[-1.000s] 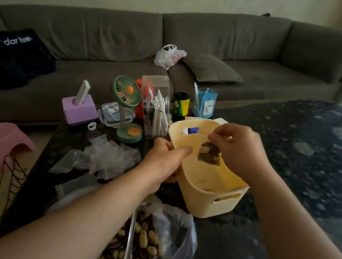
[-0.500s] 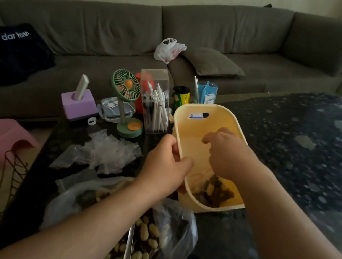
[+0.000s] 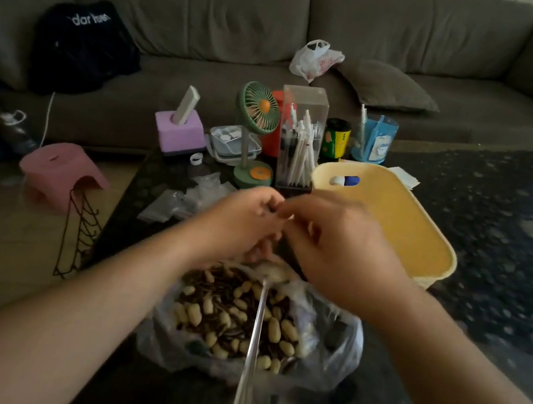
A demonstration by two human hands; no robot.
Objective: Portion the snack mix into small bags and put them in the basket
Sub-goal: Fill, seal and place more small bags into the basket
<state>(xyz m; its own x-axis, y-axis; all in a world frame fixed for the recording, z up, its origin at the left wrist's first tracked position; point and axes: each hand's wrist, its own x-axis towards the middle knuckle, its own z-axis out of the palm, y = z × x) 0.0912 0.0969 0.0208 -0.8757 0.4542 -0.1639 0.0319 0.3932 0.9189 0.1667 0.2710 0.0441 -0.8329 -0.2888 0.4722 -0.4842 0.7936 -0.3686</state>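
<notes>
A grey sofa [image 3: 287, 38] runs behind a dark speckled worktop [image 3: 500, 243] as a person portions snack mix at home. Since a half-second ago, both hands have left the yellow basket [image 3: 397, 218], where the right hand lowered 1 filled small bag; the basket now stands just right of the hands, its floor out of sight behind them, so the bag cannot be confirmed from here. That points to 1 portion delivered and a new round likely starting.

The large clear sack of snack mix [image 3: 237, 318], peanuts and dark seeds, lies open at the worktop's near edge, directly below the hands, with 1 thin metal rod [image 3: 249, 359] standing across it. The left hand [image 3: 236, 225] and right hand [image 3: 338, 250] meet above the sack, fingertips together as if pinching something small; motion blur hides what it is, and whether the fingers are clamped on anything cannot be told.

A loose heap of empty small bags [image 3: 184, 198] waits left of the hands, too crumpled to count. Behind stand 1 green desk fan [image 3: 259, 111], 1 clear box of straws [image 3: 298, 143] and 1 purple block [image 3: 179, 131]. 1 pink stool [image 3: 60, 172] sits on the floor.
</notes>
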